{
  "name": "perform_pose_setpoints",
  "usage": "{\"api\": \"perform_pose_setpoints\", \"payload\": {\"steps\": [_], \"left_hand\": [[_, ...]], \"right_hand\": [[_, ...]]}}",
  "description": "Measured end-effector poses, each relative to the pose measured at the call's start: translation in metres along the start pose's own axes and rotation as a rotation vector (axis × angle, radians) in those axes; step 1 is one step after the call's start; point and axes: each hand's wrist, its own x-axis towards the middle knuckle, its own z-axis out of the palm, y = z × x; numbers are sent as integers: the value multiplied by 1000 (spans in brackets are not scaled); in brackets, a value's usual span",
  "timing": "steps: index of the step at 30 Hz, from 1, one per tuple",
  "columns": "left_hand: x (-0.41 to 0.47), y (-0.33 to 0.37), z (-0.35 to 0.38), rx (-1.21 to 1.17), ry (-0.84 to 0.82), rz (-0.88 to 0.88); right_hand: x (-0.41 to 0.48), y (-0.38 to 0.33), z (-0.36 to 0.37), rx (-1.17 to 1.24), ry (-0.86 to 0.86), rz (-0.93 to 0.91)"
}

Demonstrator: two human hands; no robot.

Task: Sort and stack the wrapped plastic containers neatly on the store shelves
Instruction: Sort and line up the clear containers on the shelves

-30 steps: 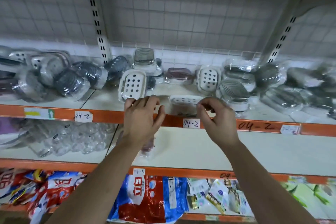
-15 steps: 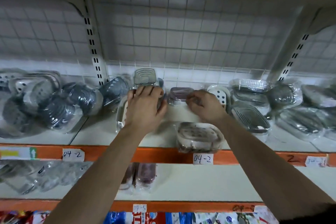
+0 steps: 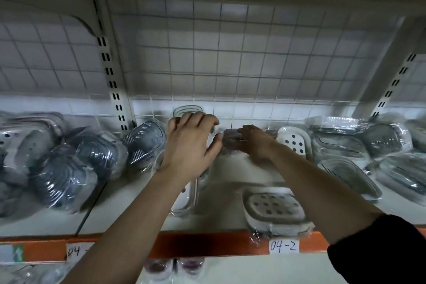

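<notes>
Wrapped plastic containers are lying along the shelf (image 3: pixel 129 212), entered here from left to right.

1. Grey ribbed containers (image 3: pixel 69 168), film-wrapped, are piling up well to the left of the left hand, most of them beyond the slotted upright (image 3: pixel 113 90).
2. Rear clear container (image 3: pixel 186 109) is standing at the back of the shelf, just past the left hand's fingertips. Flat clear container (image 3: pixel 186 200) is lying beneath that hand's wrist.
3. Left hand (image 3: pixel 191 145) is reaching in palm down, fingers spread and lightly bent, thumb splaying toward the right hand. Its fingertips are overlapping the rear clear container; contact cannot be told.
4. Purple container (image 3: pixel 230 138) is sitting between the two hands, just beside the left thumb.
5. Right hand (image 3: pixel 255 143) is laying its fingers across the purple container's top. The thumb is hidden, so whether it is gripping cannot be told.
6. Leaning white holed container (image 3: pixel 292 143) is resting just right of the right hand. Front white holed container (image 3: pixel 274 207) is lying below the right forearm, overhanging the orange edge strip (image 3: pixel 207 244) above the label "04-2" (image 3: pixel 284 246).
7. Clear ribbed containers (image 3: pixel 350 175) are heaping up farther right of the right hand.
</notes>
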Motion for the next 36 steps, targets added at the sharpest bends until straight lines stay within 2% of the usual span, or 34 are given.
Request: {"api": "perform_pose_setpoints", "payload": {"steps": [5, 8, 13, 18, 28, 36], "left_hand": [[0, -7, 1, 11, -25, -12], [-3, -9, 1, 17, -50, -26], [-9, -8, 0, 17, -52, -44], [-12, -8, 0, 0, -37, -36], [-2, 0, -8, -78, -43, -16], [10, 27, 3, -173, -61, 65]], "right_hand": [[9, -3, 1, -238, -22, 87], [14, -2, 0, -261, -54, 77], [10, 5, 1, -258, -24, 77], [-12, -3, -3, -105, 5, 87], [-21, -10, -28, 55, 350, -12], [-55, 18, -65, 85, 525, 35]]}}
